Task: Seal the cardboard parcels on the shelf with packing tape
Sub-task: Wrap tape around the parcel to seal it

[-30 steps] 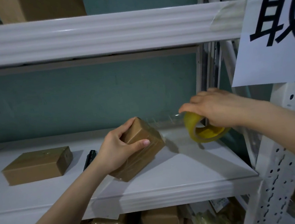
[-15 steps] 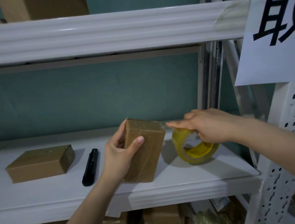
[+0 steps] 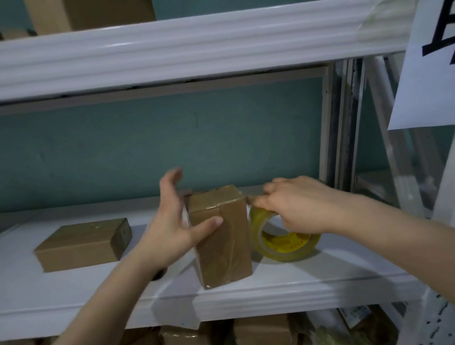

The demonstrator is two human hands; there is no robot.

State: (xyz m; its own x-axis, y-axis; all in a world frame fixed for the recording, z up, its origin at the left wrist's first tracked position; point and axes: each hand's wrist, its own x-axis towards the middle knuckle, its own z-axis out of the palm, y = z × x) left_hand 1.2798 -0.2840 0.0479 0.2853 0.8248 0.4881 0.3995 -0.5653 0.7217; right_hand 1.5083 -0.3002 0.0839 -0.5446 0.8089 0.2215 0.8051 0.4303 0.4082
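— Where's the parcel they're working on?

— Standing on end on the shelf [image 3: 67,294], close to its front lip. The upright parcel [image 3: 220,238] has clear tape over its front face and top already. The left grip [image 3: 171,231] has only its thumb pressed on the front; the fingers are lifted and spread behind the box, blurred, so it's released rather than clasping. The right grip [image 3: 297,207] is curled round the tape roll [image 3: 284,246], which sits touching the parcel's right side.

— So what worries you?

— A tall box, steadied by one thumb. If the roll is tugged hard to the right, I'd expect the parcel to tip or skid toward the edge. There seems to be a short stretch of tape running to the top corner; slack there could fold onto itself and leave a wrinkled seal.

— And the other one?

— A flat parcel [image 3: 82,243] lies well to the left, apart from both grips. I can't tell whether it is fully sealed.

— Any writing?

— A paper sign [image 3: 434,47] at upper right carries a big black character, cut by the frame's edge, so I can't read it whole. The roll's yellow core has print, too small to read. No labels show on the parcels.
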